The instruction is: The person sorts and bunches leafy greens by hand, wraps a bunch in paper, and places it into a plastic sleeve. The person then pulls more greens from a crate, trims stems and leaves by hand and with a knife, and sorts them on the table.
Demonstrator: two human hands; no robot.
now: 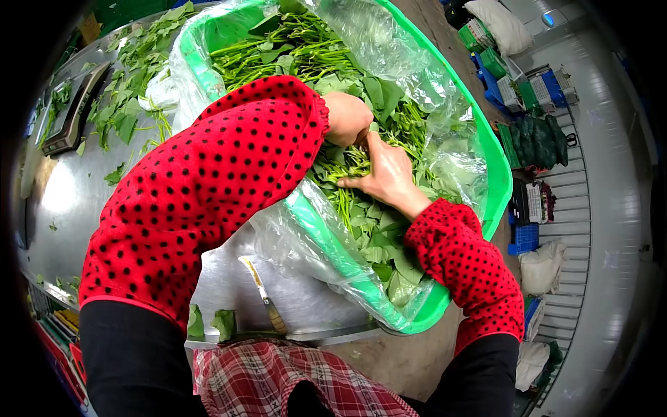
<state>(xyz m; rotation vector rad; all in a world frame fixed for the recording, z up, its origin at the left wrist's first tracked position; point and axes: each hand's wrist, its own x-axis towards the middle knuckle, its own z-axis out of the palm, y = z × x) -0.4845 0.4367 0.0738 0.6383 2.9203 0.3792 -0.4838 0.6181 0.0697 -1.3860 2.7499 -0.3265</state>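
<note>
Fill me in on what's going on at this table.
A person has both hands down in a green crate lined with clear plastic, working among leafy greens. The right hand rests on the stems, thumb apart from the forefinger; the left hand is right beside it, its fingertips hidden. Greens already fill much of the crate. A knife lies unused on the metal table, and loose leaves are scattered there too.

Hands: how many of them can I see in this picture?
2. The left hand and the right hand are together at the leafy greens inside the green crate. Some fingers are hidden.
</note>
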